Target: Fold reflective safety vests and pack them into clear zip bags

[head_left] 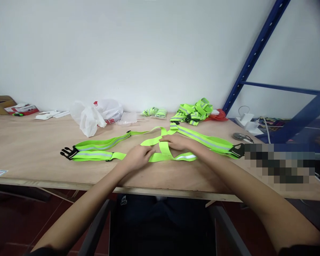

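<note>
A neon-yellow reflective strap vest (202, 137) with grey stripes lies spread across the wooden table in front of me. At its left end is a black prong buckle half (69, 153), and at its right end a black socket buckle half (237, 150). Near the middle, my left hand (139, 156) has its fingers closed on the lower strap area, thumb pointing right. Just right of it and slightly farther back, my right hand (175, 141) pinches a short crossing strap (165, 149). Both hands hide parts of the straps under them.
Behind the vest sit a heap of similar straps (193, 111), a red bag (219, 115), bagged straps (156, 113) and white plastic bags (92, 119). A cardboard box (0, 105) stands far left. White chargers (248, 122) and a blue metal frame (253, 58) are at right.
</note>
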The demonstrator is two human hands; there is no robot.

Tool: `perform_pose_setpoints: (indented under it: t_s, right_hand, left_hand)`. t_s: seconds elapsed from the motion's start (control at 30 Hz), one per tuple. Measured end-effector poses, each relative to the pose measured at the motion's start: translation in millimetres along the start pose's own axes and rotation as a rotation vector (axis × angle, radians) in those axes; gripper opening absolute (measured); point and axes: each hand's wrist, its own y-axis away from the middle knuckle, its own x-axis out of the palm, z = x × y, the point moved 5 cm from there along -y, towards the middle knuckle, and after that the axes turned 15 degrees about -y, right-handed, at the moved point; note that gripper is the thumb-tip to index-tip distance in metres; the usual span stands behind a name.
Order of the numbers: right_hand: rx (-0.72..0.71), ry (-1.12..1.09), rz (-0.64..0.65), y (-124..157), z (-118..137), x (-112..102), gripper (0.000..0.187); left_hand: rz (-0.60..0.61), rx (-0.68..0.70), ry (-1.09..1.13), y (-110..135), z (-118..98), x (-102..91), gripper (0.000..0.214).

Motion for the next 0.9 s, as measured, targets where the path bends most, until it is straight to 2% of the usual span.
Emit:
perform_pose_setpoints:
  t_s: [0.13,0.2,0.3,0.37,0.47,0.53,0.6,0.77,0.9]
  right_hand:
    - [0.045,-0.017,0.045,-12,-10,-1,0.039]
    - [0.048,-0.016,0.028,-16,-15,0,0.037]
    - [0.024,-0.022,0.0,-18,-19,2,0.034]
    - [0.011,-0.019,-0.006,-18,-22,2,0.035]
    - [0.023,-0.016,-0.005,-18,-25,1,0.04]
    - [0.055,-0.025,0.013,-20,-28,-1,0.042]
    - [0.092,-0.033,0.036,-24,-31,-3,0.043]
    - [0.167,-0.017,0.037,-34,-36,-8,0.045]
    - [0.202,-0.008,0.026,-40,-32,-9,0.05]
  left_hand:
    - [0.103,0.017,0.056,11,-4,7.0,0.035]
    - [0.079,-0.03,-0.032,14,-6,10.7,0.032]
    - [-0.022,-0.068,-0.184,19,-14,14.7,0.026]
    - [-0.087,0.002,-0.247,23,-23,17.1,0.023]
    - [-0.151,0.22,-0.204,35,-38,19.2,0.029]
    - [-0.152,0.336,-0.112,46,-48,19.2,0.031]
    - [-0.116,0.376,-0.063,56,-55,19.6,0.041]
    - [-0.008,0.314,-0.088,78,-67,21.0,0.064]
    - [-0.008,0.272,-0.15,81,-77,19.0,0.07]
